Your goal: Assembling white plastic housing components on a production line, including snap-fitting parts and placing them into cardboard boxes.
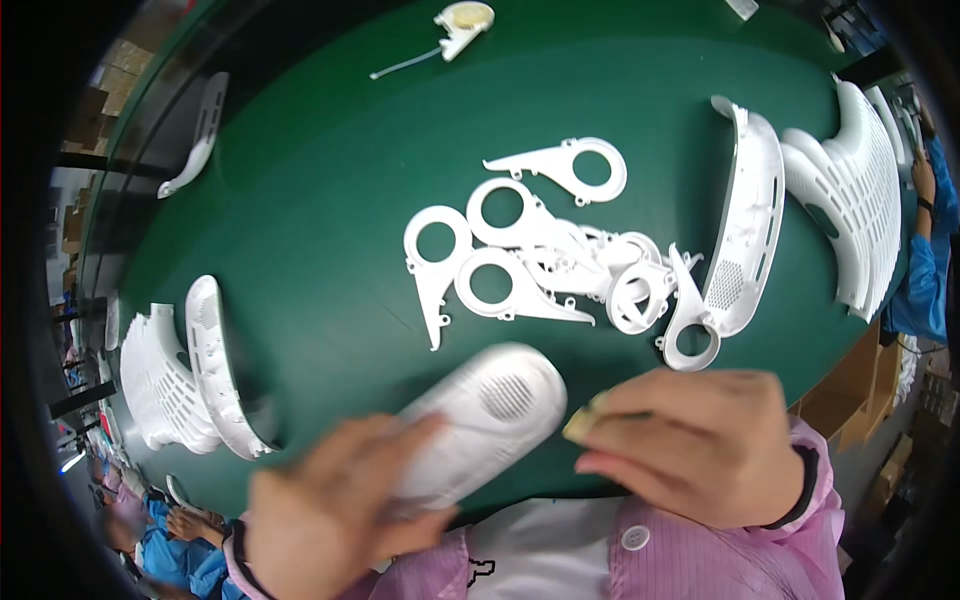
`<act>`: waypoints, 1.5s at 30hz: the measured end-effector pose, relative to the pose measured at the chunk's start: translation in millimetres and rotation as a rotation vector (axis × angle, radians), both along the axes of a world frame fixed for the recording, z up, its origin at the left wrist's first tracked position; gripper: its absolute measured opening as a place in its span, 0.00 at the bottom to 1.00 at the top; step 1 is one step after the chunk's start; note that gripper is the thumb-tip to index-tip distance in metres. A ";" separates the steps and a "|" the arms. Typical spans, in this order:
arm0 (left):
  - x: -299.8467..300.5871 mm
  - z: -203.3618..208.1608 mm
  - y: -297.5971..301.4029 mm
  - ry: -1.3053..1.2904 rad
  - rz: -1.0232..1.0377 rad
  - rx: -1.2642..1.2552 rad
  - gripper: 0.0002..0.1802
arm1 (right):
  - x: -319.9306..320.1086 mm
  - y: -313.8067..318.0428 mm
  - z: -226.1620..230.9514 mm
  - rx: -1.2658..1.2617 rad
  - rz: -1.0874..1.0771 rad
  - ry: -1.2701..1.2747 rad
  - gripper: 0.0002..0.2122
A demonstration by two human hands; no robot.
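Observation:
My left hand (335, 500) grips a white plastic shell (470, 440) near the table's front edge. The shell has a rounded end with a patch of small holes, and its lower part is hidden behind my fingers. Just right of that rounded end, my right hand (690, 440) is closed in a pinch, apart from the shell. Yellowish material covers its fingertips; whether anything lies between them I cannot make out. Beyond both hands, several white ring-shaped parts with tapered arms (510, 285) lie in a loose pile, some overlapping.
Long white curved shells (745, 230) and a stack of slatted ones (850, 190) stand at the right. More slatted shells (160, 390) and a curved shell (215, 370) lie left. A white part with a cable (460, 30) sits far back on the green table (300, 200). Co-workers in blue are at both sides.

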State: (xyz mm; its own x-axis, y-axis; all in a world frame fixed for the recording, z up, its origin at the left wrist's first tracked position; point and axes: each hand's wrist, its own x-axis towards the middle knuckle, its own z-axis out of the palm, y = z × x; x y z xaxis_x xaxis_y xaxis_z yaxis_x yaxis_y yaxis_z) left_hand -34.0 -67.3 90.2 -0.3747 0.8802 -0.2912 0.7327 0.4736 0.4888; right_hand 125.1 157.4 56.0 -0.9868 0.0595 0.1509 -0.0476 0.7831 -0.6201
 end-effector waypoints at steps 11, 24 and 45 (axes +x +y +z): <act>-226.6 -4.5 71.7 0.535 0.398 0.458 0.30 | -89.0 7.3 10.2 0.332 0.092 -0.026 0.24; -338.9 -116.8 34.8 0.495 0.858 -0.219 0.44 | -108.2 -25.2 -23.1 0.320 0.533 0.128 0.18; -3.1 -38.9 -54.3 0.646 0.621 0.408 0.23 | -24.3 5.8 19.2 -0.538 0.517 -0.335 0.08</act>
